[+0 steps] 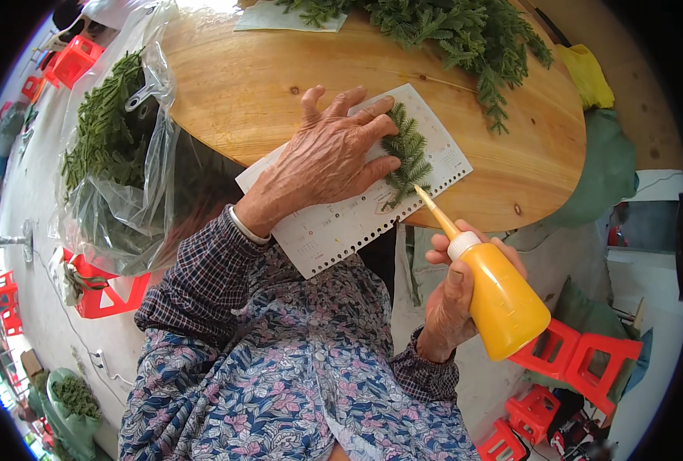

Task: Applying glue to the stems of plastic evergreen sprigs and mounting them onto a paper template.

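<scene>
A small green artificial fir sprig [408, 154] lies on a white calendar sheet [303, 244] with a row of punched holes along its near edge. My left hand [326, 150] rests over the sheet, fingers spread, with fingertips and thumb touching the sprig's left side. In my right hand [450, 307] is a squeeze bottle [506, 300] of yellow liquid, its white collar and long tapered nozzle [433, 207] pointing up and left. The nozzle tip meets the lower right part of the sprig; whether liquid is coming out cannot be made out.
The sheet overlaps the near edge of an oval wooden table [241, 92]. A heap of green sprigs [464, 38] covers its far right. Left of the table hangs a clear plastic bag [111, 207] of greenery. Red stools [599, 365] stand at lower right, with others at left.
</scene>
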{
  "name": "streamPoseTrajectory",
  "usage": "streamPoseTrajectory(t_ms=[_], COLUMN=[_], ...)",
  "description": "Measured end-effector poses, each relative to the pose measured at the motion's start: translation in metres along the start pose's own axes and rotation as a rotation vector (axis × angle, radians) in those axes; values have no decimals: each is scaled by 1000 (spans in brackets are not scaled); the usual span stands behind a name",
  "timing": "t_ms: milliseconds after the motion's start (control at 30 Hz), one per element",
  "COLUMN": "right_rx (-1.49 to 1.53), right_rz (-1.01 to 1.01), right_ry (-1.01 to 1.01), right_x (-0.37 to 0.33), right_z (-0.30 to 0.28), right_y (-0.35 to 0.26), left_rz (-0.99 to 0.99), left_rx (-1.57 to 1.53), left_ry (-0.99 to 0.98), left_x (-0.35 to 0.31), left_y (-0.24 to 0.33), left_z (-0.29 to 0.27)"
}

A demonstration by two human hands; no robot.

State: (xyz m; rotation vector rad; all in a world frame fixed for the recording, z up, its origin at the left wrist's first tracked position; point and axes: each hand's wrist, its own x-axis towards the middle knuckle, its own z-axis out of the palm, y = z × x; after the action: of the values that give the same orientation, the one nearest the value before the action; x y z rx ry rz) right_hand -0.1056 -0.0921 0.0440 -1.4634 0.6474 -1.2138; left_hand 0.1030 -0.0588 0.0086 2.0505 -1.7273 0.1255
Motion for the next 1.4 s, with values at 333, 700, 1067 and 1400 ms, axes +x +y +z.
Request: streamPoseTrajectory(t_ms=[333,700,1067,1400], right_rx=[-48,-23,-44,-126], right_rz=[-19,-42,-74,-62], right_ry=[-32,-66,-90,-69], right_x=[34,79,135,199], right_z=[49,97,161,239], right_y=[-20,-44,-68,-115], left_rz=[-12,36,40,53], left_rx=[7,-24,-19,-9], left_ry=[11,102,118,135], left_x=[29,72,121,185], left_y=[-44,-87,-144,-202], left_z=[-40,-81,-135,-203])
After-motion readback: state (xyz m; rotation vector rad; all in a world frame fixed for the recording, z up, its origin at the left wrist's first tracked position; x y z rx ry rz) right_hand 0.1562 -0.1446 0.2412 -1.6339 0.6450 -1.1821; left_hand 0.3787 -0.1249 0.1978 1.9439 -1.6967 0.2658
